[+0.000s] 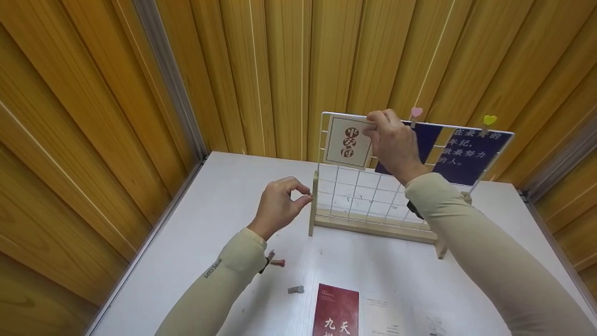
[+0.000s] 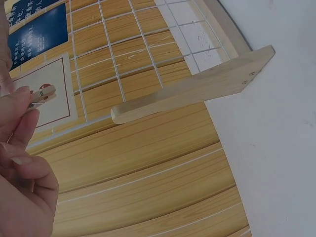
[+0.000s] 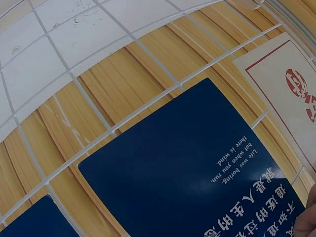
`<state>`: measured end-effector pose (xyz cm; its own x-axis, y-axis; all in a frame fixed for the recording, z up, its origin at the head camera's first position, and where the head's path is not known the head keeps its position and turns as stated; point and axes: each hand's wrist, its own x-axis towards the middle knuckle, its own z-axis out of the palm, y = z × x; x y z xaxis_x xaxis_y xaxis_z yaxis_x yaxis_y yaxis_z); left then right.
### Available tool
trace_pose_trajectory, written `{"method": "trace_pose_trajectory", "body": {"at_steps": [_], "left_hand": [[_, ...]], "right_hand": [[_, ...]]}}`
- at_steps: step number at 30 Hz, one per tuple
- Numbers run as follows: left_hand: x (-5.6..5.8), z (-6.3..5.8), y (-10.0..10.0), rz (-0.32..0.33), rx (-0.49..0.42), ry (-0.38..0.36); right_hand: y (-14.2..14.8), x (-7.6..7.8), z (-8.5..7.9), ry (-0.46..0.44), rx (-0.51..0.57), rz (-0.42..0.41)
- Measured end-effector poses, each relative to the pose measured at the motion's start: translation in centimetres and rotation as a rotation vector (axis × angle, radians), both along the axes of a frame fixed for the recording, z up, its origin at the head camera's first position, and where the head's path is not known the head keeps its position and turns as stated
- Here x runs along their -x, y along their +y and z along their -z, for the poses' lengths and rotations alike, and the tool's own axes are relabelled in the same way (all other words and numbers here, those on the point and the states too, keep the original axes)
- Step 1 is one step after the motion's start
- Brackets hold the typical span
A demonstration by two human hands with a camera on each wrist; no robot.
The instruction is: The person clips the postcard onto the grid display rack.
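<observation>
Pinching small pale wooden clothespin with metal spring (image 2: 43, 96) between thumb and fingertip of left hand (image 1: 280, 200); holding cream rectangular card with red border and round red characters (image 1: 349, 142) at upper right corner with right hand (image 1: 394, 144). Card placed in front of white metal wire grid (image 1: 355, 190), upper left, top edge near top bar. In left-wrist view, clothespin seen over the card; in head view, seen beside left pale wooden post (image 1: 313, 205); cannot tell from there whether touching.

Handling, judged by look: clothespin probably very light, stiff, springy under squeeze; best taken at the two handle ends, tips left free. Card likely light, thin, bendable, prone to crease or slip; best pressed flat to the wires by margin or corner, off the print.

Edges to mind: grid's top bar, card's upper rim, post at left. Room for moving: widest left of the post, above white tabletop (image 1: 219, 196), and in front of the open wires below the card. Tighter at right: dark-blue rectangular card with white lettering (image 3: 187, 163) close by, partly screened by right hand in head view, under pink heart-topped peg (image 1: 416, 112)
</observation>
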<state>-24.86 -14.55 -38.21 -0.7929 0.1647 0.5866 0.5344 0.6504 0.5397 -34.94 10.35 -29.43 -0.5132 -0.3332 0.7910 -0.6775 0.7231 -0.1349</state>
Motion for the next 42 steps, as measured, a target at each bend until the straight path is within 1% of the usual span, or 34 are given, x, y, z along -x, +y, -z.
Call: {"method": "trace_pose_trajectory", "body": {"at_steps": [5,11,14,17,20,22,25,29,32,34,37,42], "left_hand": [[0.1,0.0,0.0,0.002,-0.001,0.018],[0.1,-0.1,0.2,0.008,-0.004,0.013],[0.1,-0.6,0.3,0.011,-0.01,0.014],[0.1,-1.4,0.4,0.021,-0.012,0.024],[0.4,-2.8,0.6,0.036,-0.007,0.05],[0.7,-4.0,0.8,0.048,-0.004,0.076],[1.1,-6.3,1.2,0.066,0.001,0.115],[1.6,-9.4,1.8,0.086,0.014,0.147],[2.1,-11.4,2.2,0.093,0.049,0.171],[2.5,-12.5,2.5,0.093,0.078,0.186],[3.3,-13.9,2.9,0.075,0.135,0.196],[4.6,-15.8,3.5,0.041,0.209,0.183]], "right_hand": [[0.1,0.0,-0.3,-0.036,-0.003,0.007],[0.0,-0.1,-0.4,-0.044,-0.004,0.014],[-0.2,-0.2,-0.3,-0.052,-0.003,0.015],[-0.3,-0.2,-0.3,-0.061,0.001,0.012],[-0.2,-0.2,-0.3,-0.064,0.004,0.012],[-0.2,-0.1,-0.3,-0.062,0.005,0.012],[-0.2,-0.1,-0.3,-0.057,0.007,0.012],[-0.1,-0.1,-0.3,-0.048,0.007,0.009],[0.0,-0.1,-0.2,-0.037,-0.001,0.008],[0.0,-0.1,-0.2,-0.029,-0.005,0.01],[0.0,-0.1,-0.2,-0.028,-0.006,0.012],[-0.1,-0.1,-0.2,-0.025,-0.005,0.014]]}}
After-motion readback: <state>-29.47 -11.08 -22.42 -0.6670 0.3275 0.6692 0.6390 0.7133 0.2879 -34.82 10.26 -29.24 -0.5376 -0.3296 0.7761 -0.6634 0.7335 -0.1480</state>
